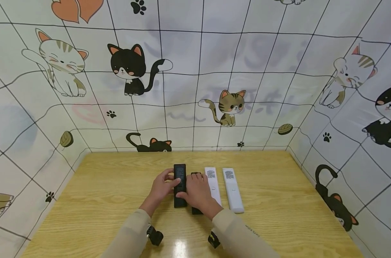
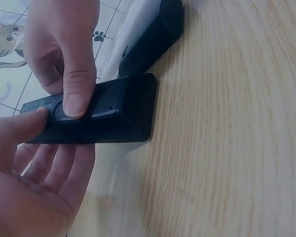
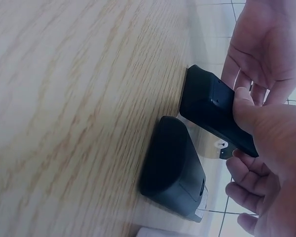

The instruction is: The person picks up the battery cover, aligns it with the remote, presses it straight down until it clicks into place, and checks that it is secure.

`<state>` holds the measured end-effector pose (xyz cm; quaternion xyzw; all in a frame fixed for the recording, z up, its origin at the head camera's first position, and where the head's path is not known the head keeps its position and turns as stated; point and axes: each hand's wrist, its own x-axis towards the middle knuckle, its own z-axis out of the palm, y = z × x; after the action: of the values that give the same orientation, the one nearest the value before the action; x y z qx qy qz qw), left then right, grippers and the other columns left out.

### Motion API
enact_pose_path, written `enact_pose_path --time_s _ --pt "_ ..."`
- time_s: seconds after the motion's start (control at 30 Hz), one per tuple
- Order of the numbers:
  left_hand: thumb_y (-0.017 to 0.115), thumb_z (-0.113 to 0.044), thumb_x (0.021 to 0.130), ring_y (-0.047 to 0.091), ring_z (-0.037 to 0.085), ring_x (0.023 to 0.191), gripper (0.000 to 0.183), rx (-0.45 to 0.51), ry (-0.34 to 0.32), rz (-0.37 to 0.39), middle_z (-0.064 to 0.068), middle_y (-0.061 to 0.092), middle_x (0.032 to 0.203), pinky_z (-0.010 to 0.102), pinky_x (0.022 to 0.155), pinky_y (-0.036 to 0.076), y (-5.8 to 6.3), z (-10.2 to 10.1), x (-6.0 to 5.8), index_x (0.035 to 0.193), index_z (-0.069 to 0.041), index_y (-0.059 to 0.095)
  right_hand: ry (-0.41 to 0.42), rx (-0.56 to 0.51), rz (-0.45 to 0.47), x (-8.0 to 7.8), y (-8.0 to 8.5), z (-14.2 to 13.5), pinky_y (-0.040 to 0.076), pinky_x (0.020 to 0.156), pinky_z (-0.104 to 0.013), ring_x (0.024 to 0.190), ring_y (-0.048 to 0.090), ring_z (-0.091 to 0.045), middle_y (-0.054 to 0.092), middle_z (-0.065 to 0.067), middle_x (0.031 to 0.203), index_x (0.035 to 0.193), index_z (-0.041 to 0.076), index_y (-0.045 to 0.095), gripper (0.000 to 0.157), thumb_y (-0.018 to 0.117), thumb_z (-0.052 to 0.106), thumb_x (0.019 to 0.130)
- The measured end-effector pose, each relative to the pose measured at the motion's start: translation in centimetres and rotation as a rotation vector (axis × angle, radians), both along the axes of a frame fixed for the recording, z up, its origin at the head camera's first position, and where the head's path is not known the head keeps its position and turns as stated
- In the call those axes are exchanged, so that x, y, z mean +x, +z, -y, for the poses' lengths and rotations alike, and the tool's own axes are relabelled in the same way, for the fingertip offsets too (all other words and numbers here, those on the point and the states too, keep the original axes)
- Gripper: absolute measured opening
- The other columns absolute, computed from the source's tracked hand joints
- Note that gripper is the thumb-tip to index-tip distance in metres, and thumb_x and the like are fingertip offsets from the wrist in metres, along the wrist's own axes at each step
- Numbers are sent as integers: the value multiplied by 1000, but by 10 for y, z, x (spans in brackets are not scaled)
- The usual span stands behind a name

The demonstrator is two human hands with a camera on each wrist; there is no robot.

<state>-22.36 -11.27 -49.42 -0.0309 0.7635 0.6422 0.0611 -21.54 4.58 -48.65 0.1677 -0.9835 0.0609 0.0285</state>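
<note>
A black remote control (image 1: 180,171) lies back side up on the table, battery cover and small print showing. My left hand (image 1: 160,187) holds its left side, thumb on top and fingers along the edge. The right hand's thumb (image 2: 76,101) presses on the battery cover, while that hand's (image 1: 198,191) other fingers curl at the far edge. Beneath the right hand lies a second black remote control (image 1: 196,210), partly hidden; its end (image 3: 170,158) shows in the right wrist view. The battery cover looks closed.
Two white remote controls, one (image 1: 211,175) beside the right hand and another (image 1: 233,191) farther right, lie back side up on the wooden table (image 1: 273,215). Cat-patterned cloth walls (image 1: 182,89) enclose the table's back and sides.
</note>
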Motion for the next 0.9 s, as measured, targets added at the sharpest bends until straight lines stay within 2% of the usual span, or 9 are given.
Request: enact_pose_path --time_s 0.17,0.63,0.9 --pt "68 -18 92 68 23 92 54 -10 -2 1 19 63 118 40 75 59 1 1 1 142 -12 49 1 3 -18 -1 0 1 37 101 -47 113 56 -28 66 -9 114 121 8 61 72 58 69 83" --pt "67 -19 93 67 23 94 56 -30 -17 -18 20 62 118 40 77 59 0 2 2 144 -12 46 -105 4 78 -5 7 12 34 105 -48 116 56 -28 68 -5 119 127 12 62 61 55 61 90" --pt "67 -19 93 67 21 91 53 -48 -12 -3 19 64 116 39 76 59 -1 2 2 142 -11 49 -62 19 74 -5 7 7 36 104 -48 115 56 -27 69 -5 117 123 13 65 63 53 65 89"
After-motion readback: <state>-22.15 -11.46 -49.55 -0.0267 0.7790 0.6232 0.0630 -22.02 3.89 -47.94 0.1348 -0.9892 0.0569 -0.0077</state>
